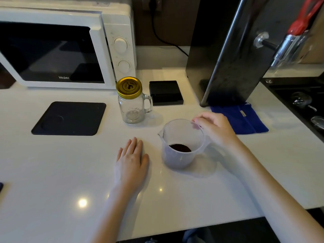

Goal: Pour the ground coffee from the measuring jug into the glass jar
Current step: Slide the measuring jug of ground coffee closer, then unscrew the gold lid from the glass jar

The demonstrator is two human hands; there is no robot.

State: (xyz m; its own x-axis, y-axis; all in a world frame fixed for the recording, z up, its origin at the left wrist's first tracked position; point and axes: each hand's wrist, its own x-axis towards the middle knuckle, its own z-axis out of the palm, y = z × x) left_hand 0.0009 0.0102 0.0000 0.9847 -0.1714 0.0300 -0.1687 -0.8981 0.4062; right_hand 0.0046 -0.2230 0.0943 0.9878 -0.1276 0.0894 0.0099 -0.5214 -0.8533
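A translucent plastic measuring jug (177, 160) stands upright on the white counter, with dark ground coffee (180, 148) in its bottom and its spout toward the left. My right hand (216, 128) is at the jug's right rim by the handle, fingers curled and touching the rim. My left hand (131, 160) lies flat on the counter just left of the jug, holding nothing. Behind and to the left stands the empty glass jar (133, 109), a handled mug jar with its gold lid (129, 86) on.
A white microwave (57, 48) fills the back left. A black mat (70, 118) lies at left and a small black scale (165, 92) behind the jar. A dark metal panel (233, 55) and a blue cloth (240, 118) sit at back right, beside a black hob (301, 102).
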